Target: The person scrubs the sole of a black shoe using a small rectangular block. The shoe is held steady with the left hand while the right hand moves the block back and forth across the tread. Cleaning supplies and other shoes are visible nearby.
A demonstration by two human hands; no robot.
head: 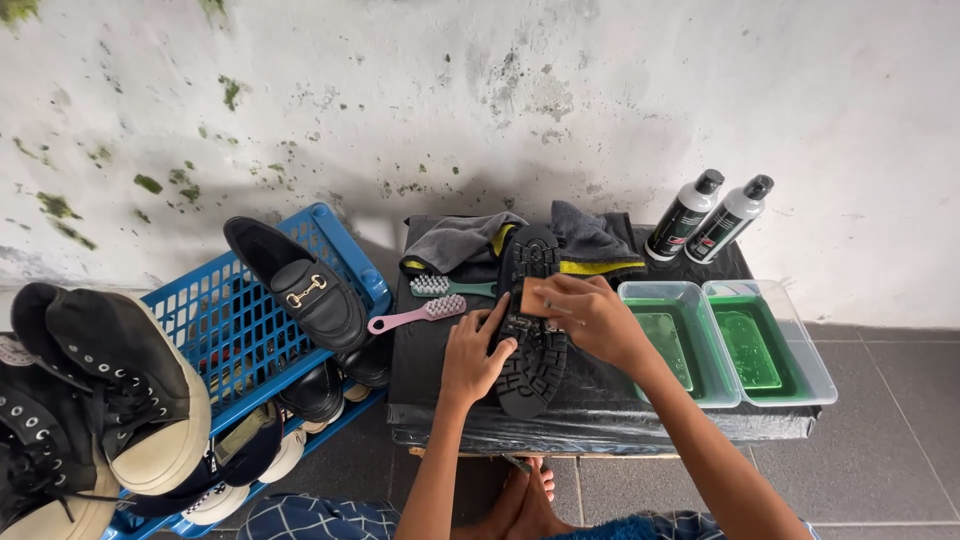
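Observation:
A black shoe (532, 375) lies sole-up on the black-covered table (600, 415), its chunky tread facing me. My left hand (474, 352) grips the shoe's left side near the heel. My right hand (590, 312) presses a small brown brush (535, 296) onto the middle of the sole. Left of the shoe lie a pink brush (417, 313) and a green brush (447, 286).
Two clear tubs of green liquid (672, 340) (762, 345) stand at the right, with two grey bottles (684, 215) (728, 218) behind. Grey cloths (455, 240) (592, 237) lie at the back. A blue crate (225, 320) holding a black loafer (300, 282) and other shoes stands left, beside high-top sneakers (100, 390).

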